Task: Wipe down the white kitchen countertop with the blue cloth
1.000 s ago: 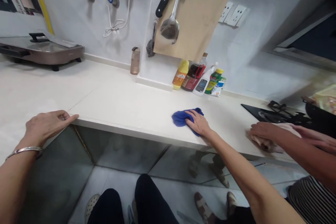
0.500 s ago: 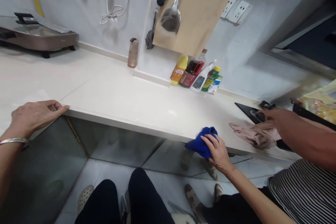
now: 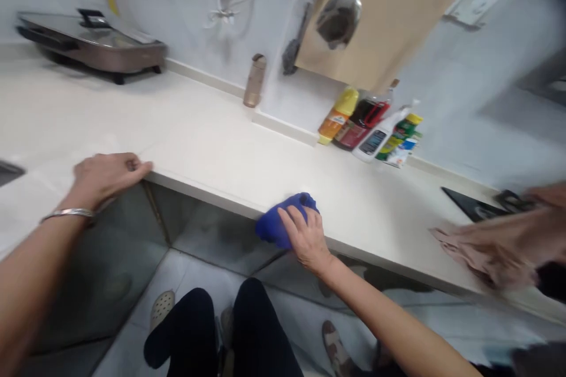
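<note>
My right hand (image 3: pixel 307 238) presses a bunched blue cloth (image 3: pixel 276 227) against the front edge of the white countertop (image 3: pixel 212 156). Its fingers bend over the cloth, part of which hangs past the edge. Farther left, at the inner corner of the counter, my left hand (image 3: pixel 104 177) rests with curled fingers, its thumb laid along the edge. That hand appears to grip the edge; its fingertips are mostly hidden. A silver bangle circles the left wrist.
Several bottles (image 3: pixel 371 129) and a brown water bottle (image 3: pixel 255 81) stand along the wall. An electric pan (image 3: pixel 101 50) sits at back left. A ladle (image 3: pixel 340 17) hangs before a cutting board (image 3: pixel 411 12). At right, another person's hand (image 3: pixel 550 194) holds a pinkish cloth (image 3: pixel 499 247) near a hob (image 3: pixel 471 203).
My right hand has slid left along the counter edge with the blue cloth. My left hand stays at the corner. The other person's pinkish cloth has been lifted partly. The view has shifted.
</note>
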`<state>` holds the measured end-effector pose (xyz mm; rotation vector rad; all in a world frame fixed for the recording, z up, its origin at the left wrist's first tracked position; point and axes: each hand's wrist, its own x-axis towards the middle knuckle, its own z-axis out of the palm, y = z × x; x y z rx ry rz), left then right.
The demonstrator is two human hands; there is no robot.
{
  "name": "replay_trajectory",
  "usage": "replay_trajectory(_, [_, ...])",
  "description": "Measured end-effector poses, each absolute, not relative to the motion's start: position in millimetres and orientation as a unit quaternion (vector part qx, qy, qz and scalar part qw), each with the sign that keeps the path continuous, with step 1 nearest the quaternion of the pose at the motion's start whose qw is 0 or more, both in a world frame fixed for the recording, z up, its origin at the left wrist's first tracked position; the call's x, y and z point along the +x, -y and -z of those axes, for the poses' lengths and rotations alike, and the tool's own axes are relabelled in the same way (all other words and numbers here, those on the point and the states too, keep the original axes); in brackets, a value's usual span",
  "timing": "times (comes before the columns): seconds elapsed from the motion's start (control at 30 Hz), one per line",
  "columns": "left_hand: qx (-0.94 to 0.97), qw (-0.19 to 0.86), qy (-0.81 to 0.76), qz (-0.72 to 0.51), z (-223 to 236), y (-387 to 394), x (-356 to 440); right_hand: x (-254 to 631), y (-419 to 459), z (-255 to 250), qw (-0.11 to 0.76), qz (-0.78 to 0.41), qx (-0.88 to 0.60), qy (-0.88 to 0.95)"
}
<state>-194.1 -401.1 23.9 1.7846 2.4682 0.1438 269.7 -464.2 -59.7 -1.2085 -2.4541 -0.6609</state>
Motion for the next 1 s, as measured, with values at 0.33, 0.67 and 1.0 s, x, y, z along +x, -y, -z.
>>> replay_trajectory(0.33, [0.575,0.104,-0.733,-0.347,-7.5,407.3,-202.0,33.9,398.2,66.1,0.305,0.14,-0.323,0.885])
replay_trajectory(0.67, [0.563,0.093,-0.708,-0.416,-2.7,406.9,-205.1,-72.3,378.4,56.3,0.279,0.107,-0.316,0.901])
replay_trajectory(1.0, [0.574,0.092,-0.752,-0.311,-14.9,409.1,-210.6,48.7,408.4,67.3,0.177,0.2,-0.314,0.911])
